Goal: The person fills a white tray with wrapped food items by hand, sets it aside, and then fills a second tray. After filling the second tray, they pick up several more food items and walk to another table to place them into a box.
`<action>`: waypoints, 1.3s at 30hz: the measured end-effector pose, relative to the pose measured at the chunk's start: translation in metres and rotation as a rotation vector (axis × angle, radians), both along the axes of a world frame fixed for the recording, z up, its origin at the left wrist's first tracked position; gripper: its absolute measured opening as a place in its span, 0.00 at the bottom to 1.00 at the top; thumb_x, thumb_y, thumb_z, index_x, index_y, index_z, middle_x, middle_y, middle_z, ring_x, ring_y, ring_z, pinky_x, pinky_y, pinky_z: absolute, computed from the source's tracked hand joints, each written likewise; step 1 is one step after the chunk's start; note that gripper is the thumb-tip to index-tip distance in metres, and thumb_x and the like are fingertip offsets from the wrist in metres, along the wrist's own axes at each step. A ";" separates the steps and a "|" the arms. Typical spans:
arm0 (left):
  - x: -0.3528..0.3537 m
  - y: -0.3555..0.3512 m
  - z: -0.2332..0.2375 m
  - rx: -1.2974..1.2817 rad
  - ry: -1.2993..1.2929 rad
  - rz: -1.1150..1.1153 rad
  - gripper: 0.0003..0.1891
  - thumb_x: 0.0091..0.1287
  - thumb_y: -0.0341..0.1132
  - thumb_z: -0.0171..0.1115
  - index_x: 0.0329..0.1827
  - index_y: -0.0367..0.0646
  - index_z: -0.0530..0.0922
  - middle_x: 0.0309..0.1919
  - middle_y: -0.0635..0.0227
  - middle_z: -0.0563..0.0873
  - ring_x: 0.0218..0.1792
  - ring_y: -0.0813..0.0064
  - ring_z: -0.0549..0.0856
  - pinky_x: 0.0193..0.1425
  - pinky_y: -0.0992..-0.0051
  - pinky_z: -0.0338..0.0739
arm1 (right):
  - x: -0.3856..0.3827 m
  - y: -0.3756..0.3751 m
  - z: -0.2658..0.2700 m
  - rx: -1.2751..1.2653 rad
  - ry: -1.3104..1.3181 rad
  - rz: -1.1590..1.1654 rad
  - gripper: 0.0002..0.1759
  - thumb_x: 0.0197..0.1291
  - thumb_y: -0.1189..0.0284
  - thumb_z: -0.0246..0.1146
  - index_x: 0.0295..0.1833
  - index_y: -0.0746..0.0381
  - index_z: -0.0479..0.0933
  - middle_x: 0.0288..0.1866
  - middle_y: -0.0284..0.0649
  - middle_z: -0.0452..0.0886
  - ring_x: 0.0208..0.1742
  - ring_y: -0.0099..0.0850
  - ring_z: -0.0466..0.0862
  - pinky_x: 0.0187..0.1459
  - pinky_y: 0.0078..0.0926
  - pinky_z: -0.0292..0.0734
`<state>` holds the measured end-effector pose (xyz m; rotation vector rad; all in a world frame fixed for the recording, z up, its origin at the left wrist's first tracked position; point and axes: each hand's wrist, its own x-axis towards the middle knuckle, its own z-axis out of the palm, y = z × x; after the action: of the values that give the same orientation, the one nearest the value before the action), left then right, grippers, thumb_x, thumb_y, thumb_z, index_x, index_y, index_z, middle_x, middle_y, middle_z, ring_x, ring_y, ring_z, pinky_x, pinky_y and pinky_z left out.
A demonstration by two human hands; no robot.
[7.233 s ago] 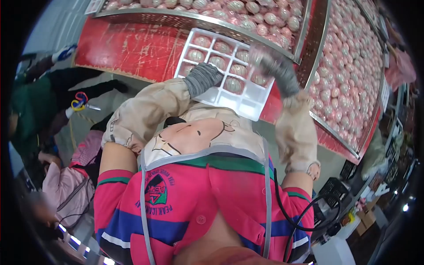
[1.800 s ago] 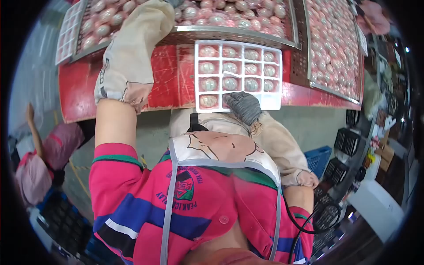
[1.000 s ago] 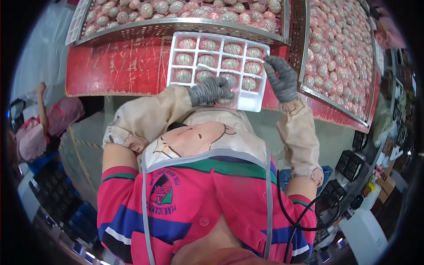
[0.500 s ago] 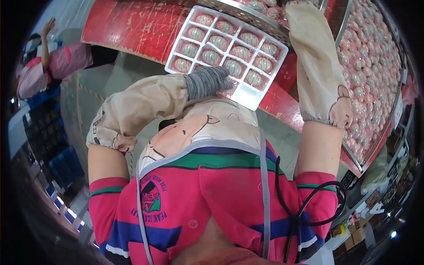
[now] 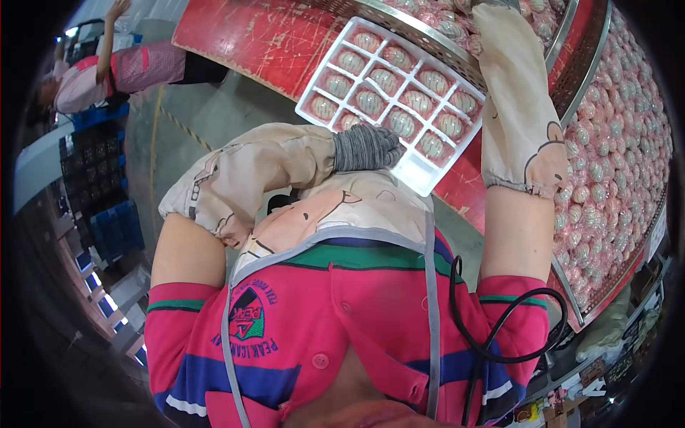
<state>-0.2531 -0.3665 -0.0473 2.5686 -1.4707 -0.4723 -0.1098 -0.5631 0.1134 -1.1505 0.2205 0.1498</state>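
Most compartments of the white tray (image 5: 416, 173) are filled, each with one pink-and-white wrapped ball (image 5: 381, 77), and only the near right corner pocket looks bare. The tray lies tilted on the red ledge (image 5: 242, 36), its far edge up against the rim of a perforated metal bin (image 5: 399, 20). From my seat, my left hand (image 5: 365, 147), in a grey knit glove, lies on the tray's near row and covers a pocket or two there. The fingers curl down onto it, but I cannot tell whether they grip the tray or only press on it. My right arm, in a beige sleeve (image 5: 519, 107), reaches up past the tray's right side and over the bin. The right hand is cut off by the top edge of the view, so I cannot see how it stands. A second metal bin (image 5: 571, 282) runs down the right, heaped with the same wrapped balls. A black cable (image 5: 499, 335) loops across my pink striped shirt below the cartoon apron (image 5: 321, 214). At the upper left another person (image 5: 121, 64) in pink stands with an arm raised, near stacked black crates (image 5: 93, 164) and a blue crate (image 5: 114, 228)
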 end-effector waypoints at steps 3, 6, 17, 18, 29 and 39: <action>0.002 0.009 0.015 -0.048 0.154 0.050 0.17 0.57 0.38 0.57 0.49 0.44 0.76 0.41 0.57 0.79 0.38 0.60 0.83 0.37 0.62 0.80 | 0.017 -0.007 -0.026 -0.530 -0.048 0.081 0.10 0.60 0.69 0.57 0.36 0.65 0.76 0.29 0.38 0.77 0.31 0.23 0.75 0.29 0.24 0.66; -0.002 0.030 0.004 -0.100 0.028 -0.053 0.17 0.61 0.38 0.56 0.53 0.44 0.75 0.56 0.52 0.76 0.50 0.55 0.83 0.44 0.63 0.82 | 0.037 -0.030 -0.070 -0.514 -0.169 0.260 0.11 0.59 0.67 0.58 0.36 0.64 0.77 0.33 0.42 0.78 0.38 0.27 0.77 0.35 0.27 0.71; 0.007 0.026 -0.010 0.101 0.111 -0.236 0.18 0.60 0.34 0.52 0.53 0.38 0.74 0.55 0.44 0.76 0.42 0.54 0.85 0.35 0.63 0.82 | -0.098 -0.048 -0.021 -1.471 -0.478 0.031 0.20 0.59 0.74 0.60 0.56 0.68 0.68 0.50 0.45 0.76 0.52 0.34 0.76 0.52 0.26 0.71; 0.007 0.026 -0.013 0.090 0.087 -0.239 0.18 0.60 0.34 0.51 0.53 0.39 0.74 0.54 0.45 0.76 0.40 0.54 0.85 0.34 0.62 0.81 | -0.102 -0.047 -0.018 -1.516 -0.473 0.016 0.21 0.59 0.74 0.60 0.58 0.68 0.67 0.51 0.45 0.76 0.54 0.35 0.76 0.54 0.26 0.71; 0.035 0.058 -0.001 -0.370 -0.035 -0.225 0.15 0.59 0.36 0.55 0.47 0.44 0.79 0.48 0.58 0.82 0.43 0.60 0.84 0.43 0.63 0.79 | -0.068 -0.005 -0.026 -1.501 -0.286 0.037 0.25 0.58 0.73 0.64 0.60 0.66 0.68 0.53 0.43 0.77 0.53 0.35 0.78 0.53 0.26 0.73; 0.054 0.165 0.017 -0.620 0.119 0.312 0.19 0.53 0.19 0.60 0.50 0.40 0.79 0.46 0.56 0.84 0.47 0.56 0.83 0.51 0.67 0.79 | 0.090 -0.027 -0.127 -1.122 -0.207 0.054 0.24 0.54 0.67 0.69 0.54 0.63 0.71 0.48 0.39 0.80 0.43 0.30 0.81 0.43 0.29 0.76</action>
<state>-0.1986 -0.2019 -0.0298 2.1606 -0.9506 -0.0956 -0.0202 -0.5898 -0.0140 -2.2745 0.0738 -0.0695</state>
